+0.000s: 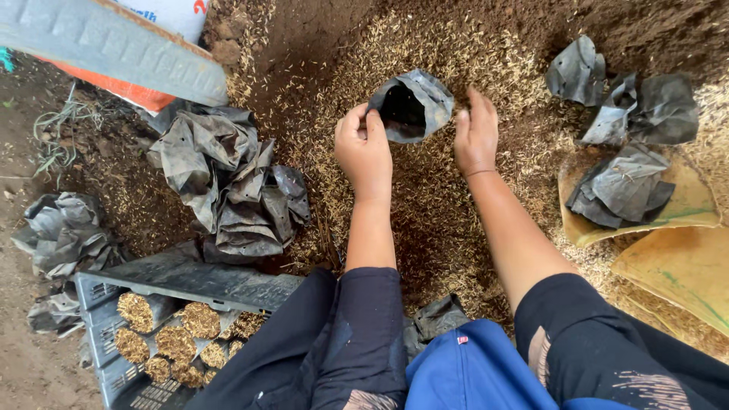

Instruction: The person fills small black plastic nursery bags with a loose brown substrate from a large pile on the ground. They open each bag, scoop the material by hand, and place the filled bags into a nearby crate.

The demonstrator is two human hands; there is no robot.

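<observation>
So there's a small black plastic grow bag (411,105) lying on its side on the heap of soil and rice husk (425,212), mouth open toward the camera. The left hand (364,148) has its grip pinched on the bag's rim at the left edge. The right hand (476,130) sits just beside the bag's right edge, fingers together and pressed into the mix, not holding anything as far as I can see.

What could go wrong, I'd guess: the bag is floppy and held on one side only, so the mouth could fold shut or the mix could spill past it.

Around it: a pile of crumpled empty bags (228,182) to the left, a few more bags (623,106) on the right, and a dark crate (144,326) with filled bags at the lower left.

Hard to tell how full the bag is, it's just dark inside. The right fingertips are half buried, and the crate is cut off by the frame.
</observation>
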